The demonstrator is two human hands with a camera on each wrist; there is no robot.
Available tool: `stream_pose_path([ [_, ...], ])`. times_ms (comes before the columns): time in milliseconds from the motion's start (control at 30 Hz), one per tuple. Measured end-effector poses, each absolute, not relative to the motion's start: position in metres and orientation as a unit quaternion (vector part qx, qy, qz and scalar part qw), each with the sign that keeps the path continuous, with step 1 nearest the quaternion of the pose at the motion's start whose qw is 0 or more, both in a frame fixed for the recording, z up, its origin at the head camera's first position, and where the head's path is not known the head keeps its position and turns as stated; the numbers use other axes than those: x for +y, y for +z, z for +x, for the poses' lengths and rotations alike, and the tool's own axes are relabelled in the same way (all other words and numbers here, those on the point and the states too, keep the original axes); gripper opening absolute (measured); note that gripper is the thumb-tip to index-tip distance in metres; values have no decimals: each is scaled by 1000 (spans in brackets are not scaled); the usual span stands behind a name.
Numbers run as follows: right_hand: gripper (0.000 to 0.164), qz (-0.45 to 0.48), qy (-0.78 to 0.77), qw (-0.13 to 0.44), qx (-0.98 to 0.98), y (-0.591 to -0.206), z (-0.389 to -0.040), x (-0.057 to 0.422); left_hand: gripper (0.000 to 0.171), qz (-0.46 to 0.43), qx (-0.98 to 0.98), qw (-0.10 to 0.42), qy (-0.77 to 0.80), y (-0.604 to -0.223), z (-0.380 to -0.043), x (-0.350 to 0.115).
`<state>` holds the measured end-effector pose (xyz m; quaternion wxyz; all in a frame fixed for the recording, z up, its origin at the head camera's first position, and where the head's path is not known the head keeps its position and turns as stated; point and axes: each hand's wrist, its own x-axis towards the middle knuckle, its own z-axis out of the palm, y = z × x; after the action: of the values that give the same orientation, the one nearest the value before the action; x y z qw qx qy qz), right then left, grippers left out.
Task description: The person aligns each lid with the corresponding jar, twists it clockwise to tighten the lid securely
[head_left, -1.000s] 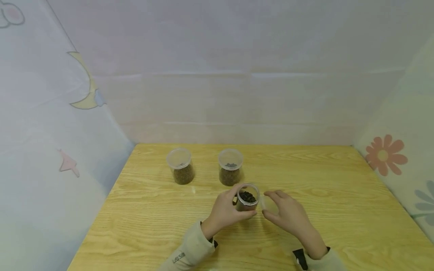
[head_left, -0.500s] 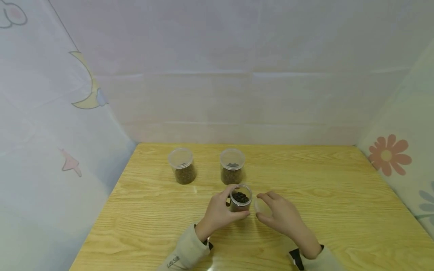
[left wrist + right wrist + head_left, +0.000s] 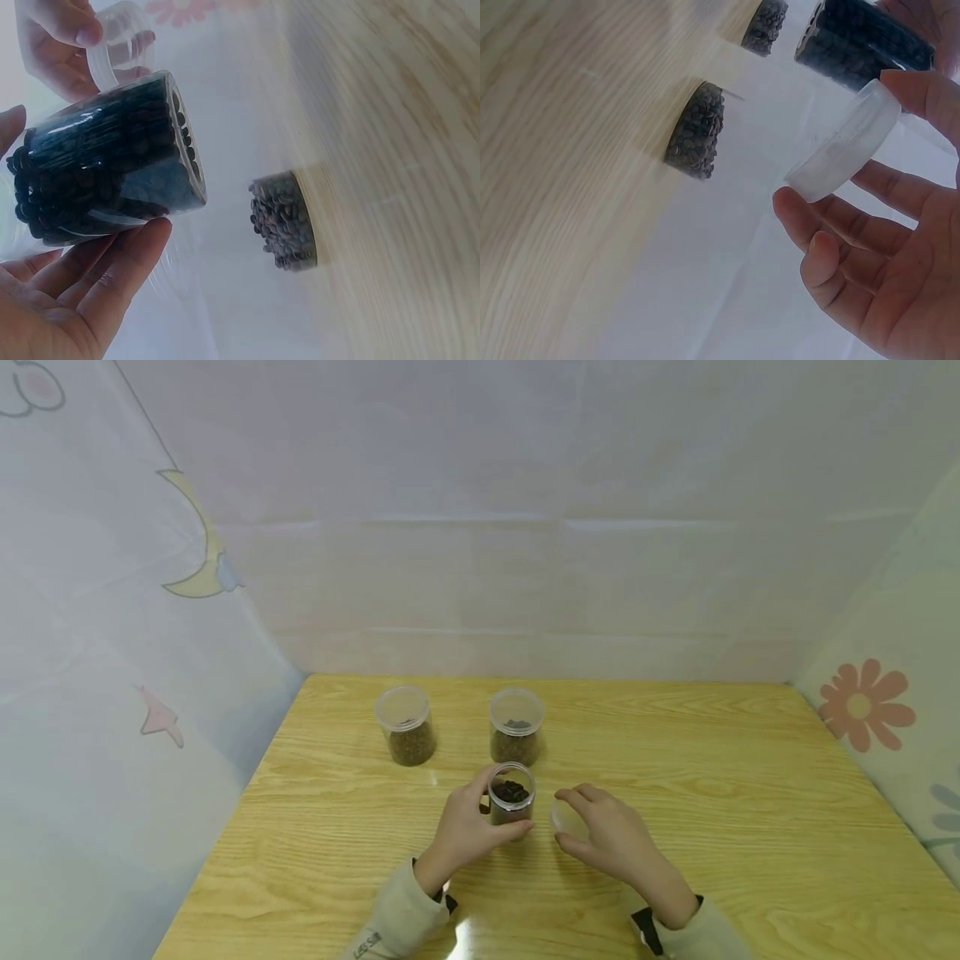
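Note:
In the head view my left hand grips a clear jar of dark beans, its mouth uncovered. The left wrist view shows the jar off the tabletop, thumb and fingers around its sides. To its right my right hand holds a translucent round lid by the rim, apart from the jar. Up close in the right wrist view, the lid is pinched between thumb and fingertips.
Two lidded clear jars hold dark beans behind my hands: the left jar and the right jar. They stand on a wooden table. A pale cloth backdrop rises at the table's back edge and sides.
Both hands have shifted left across the table, the left with the jar and the right with the lid. The two standing jars have stayed in place while the view shifted slightly.

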<state>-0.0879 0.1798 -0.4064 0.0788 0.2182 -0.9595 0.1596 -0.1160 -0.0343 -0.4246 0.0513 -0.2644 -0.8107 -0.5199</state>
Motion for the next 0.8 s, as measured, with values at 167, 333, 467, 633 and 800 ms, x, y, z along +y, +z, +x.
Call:
stream_pose_path([
  [167,46,220,157,79,-960,-404,-89,175,66,-255,-816,48,-517,-427,-115,-40],
  [333,45,221,155,81,-960,-404,-91,172,64,-257,-813,58,-519,-428,-116,-44],
  [467,45,223,158,84,-958,-404,-91,171,66,-256,-816,60,-514,-430,-116,-47],
  [633,45,224,161,82,-958,-404,-91,170,68,-247,-830,61,-496,-429,-116,-50],
  [800,45,222,166,81,-957,-405,-91,171,64,-247,-852,74,-456,-428,-116,-52],
])
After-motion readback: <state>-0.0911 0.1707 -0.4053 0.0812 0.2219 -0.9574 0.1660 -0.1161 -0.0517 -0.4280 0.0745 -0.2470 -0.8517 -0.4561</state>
